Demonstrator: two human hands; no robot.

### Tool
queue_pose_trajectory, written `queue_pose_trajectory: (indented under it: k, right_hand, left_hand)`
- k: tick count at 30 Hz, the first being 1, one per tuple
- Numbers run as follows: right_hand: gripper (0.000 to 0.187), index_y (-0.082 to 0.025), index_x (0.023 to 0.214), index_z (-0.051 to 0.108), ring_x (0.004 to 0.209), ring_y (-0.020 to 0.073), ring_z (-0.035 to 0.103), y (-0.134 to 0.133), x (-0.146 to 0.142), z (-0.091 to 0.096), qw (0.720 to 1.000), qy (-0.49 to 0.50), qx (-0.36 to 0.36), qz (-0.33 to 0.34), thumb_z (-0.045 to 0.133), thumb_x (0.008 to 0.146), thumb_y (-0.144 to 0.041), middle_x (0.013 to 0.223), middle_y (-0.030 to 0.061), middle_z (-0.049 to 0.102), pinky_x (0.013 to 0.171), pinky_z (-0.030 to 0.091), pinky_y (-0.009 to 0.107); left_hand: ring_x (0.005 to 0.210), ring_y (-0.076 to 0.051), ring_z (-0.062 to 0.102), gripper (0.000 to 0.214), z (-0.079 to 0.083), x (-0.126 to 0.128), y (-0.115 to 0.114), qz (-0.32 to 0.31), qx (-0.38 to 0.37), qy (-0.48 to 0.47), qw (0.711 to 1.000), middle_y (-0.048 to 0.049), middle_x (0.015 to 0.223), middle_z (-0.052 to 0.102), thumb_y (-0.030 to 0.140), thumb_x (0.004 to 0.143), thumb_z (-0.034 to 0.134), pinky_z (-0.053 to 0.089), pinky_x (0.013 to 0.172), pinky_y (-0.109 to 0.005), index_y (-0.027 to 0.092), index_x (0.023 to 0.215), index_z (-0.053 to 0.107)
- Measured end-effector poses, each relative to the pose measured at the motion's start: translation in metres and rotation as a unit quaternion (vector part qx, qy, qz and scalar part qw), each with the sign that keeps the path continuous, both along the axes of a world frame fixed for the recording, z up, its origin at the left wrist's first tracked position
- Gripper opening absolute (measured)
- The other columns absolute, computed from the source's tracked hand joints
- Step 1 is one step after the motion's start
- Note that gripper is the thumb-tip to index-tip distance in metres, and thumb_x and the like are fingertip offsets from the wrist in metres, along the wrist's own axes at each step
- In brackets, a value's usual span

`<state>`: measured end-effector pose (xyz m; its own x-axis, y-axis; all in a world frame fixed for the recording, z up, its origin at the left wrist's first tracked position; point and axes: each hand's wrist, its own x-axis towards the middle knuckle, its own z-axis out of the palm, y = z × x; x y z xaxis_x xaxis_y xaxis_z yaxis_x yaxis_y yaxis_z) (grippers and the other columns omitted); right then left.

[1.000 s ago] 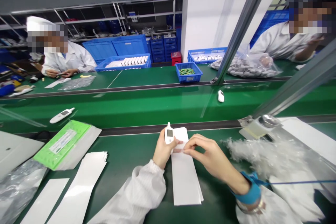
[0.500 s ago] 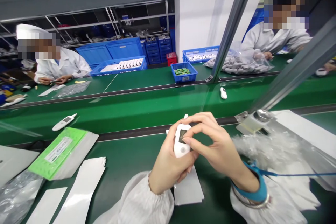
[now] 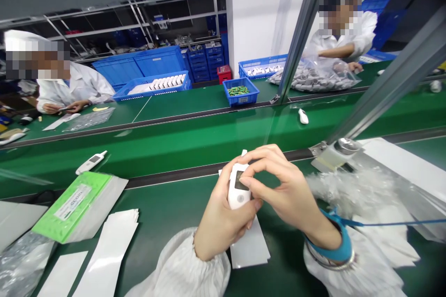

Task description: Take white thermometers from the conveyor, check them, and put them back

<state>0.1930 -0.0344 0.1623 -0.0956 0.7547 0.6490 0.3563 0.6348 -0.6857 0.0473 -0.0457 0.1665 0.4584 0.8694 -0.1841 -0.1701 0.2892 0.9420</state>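
My left hand [image 3: 223, 213] is wrapped round a white ear thermometer [image 3: 237, 198], its dark screen facing up and its narrow tip pointing away from me. My right hand [image 3: 282, 190] meets it from the right, thumb and forefinger pinched together at the screen's right edge. Whatever may be between those fingertips is too small to make out. Below both hands lie white paper sheets [image 3: 249, 248] on the green bench. A blue wrist strap [image 3: 336, 241] with a cord circles my right wrist.
Two white thermometers [image 3: 91, 163] [image 3: 303, 116] lie on the green belt beyond the bench. At left are a green packet [image 3: 73, 204] and white strips [image 3: 108, 250]; at right, crumpled clear plastic [image 3: 358, 190] and a metal-topped bottle [image 3: 339, 153]. Two co-workers sit across, near blue trays [image 3: 242, 97].
The thermometers on the belt have shifted rightward. My view has turned slightly, and the right co-worker's posture differs. My hands keep nearly the same hold, right fingertips still at the screen.
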Motion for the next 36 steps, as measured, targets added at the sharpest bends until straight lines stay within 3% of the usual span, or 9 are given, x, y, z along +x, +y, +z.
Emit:
queue_pose_trajectory:
  k: [13,17,24,36]
  right_hand:
    - [0.014,-0.024,0.078,0.063,0.104,0.0151,0.055,-0.0024,0.0049,0.0039,0.997,0.021,-0.05,0.055,0.067,0.085,-0.013,0.106,-0.0024,0.07,0.094,0.045,0.032]
    - [0.014,-0.025,0.078,0.064,0.114,0.0147,0.052,-0.0049,0.0067,0.0052,0.995,-0.013,-0.06,0.081,0.068,0.085,-0.013,0.114,-0.0038,0.067,0.099,0.043,0.031]
    - [0.013,-0.024,0.077,0.063,0.115,0.0167,0.051,-0.0024,0.0016,-0.0003,0.999,-0.014,-0.024,0.016,0.067,0.085,-0.015,0.115,-0.0003,0.067,0.101,0.043,0.034]
    - [0.013,-0.023,0.078,0.064,0.11,0.0167,0.055,-0.0023,0.0004,0.001,1.0,0.005,-0.008,0.012,0.065,0.085,-0.012,0.106,0.0007,0.071,0.096,0.046,0.032]
  left_hand:
    - [0.03,-0.003,0.033,0.074,-0.0044,-0.002,0.0042,-0.005,0.014,-0.015,1.0,0.0125,0.046,0.049,0.021,0.084,0.069,0.027,0.029,-0.012,0.025,0.144,0.026]
    - [0.032,-0.004,0.033,0.076,-0.0054,-0.0051,0.0045,-0.009,0.014,0.002,1.0,0.0112,0.048,0.05,0.023,0.085,0.068,0.025,0.028,-0.011,0.028,0.146,0.024]
    - [0.03,-0.004,0.036,0.074,-0.0041,-0.0022,0.0009,-0.01,-0.005,-0.012,1.0,0.0107,0.053,0.051,0.024,0.081,0.071,0.026,0.027,-0.013,0.026,0.141,0.028]
    - [0.03,-0.001,0.038,0.062,0.0006,-0.0005,-0.0002,-0.014,-0.007,-0.032,0.999,0.0106,0.061,0.056,0.015,0.084,0.068,0.029,0.027,-0.011,0.026,0.134,0.032]
